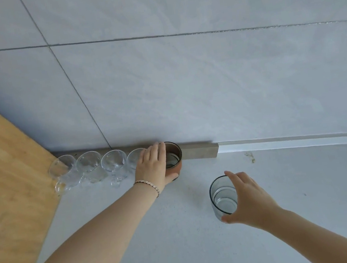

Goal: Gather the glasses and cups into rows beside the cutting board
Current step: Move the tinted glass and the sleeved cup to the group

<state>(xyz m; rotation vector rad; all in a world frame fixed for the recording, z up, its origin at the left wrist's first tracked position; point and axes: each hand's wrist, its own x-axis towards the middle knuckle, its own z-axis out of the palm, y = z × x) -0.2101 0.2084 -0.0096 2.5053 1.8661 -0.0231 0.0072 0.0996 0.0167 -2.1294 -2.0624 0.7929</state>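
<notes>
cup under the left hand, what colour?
Reddish-brown cup, darker inside, held by the left hand. Head view, the only one.

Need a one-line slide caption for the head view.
Left hand sets brown cup ending a row of clear glasses; right hand grips grey tumbler.

The left hand [154, 165] hides most of the fourth clear glass [135, 160] and part of the brown cup [173, 159]. The cutting board [1, 181] runs off the left edge.
</notes>
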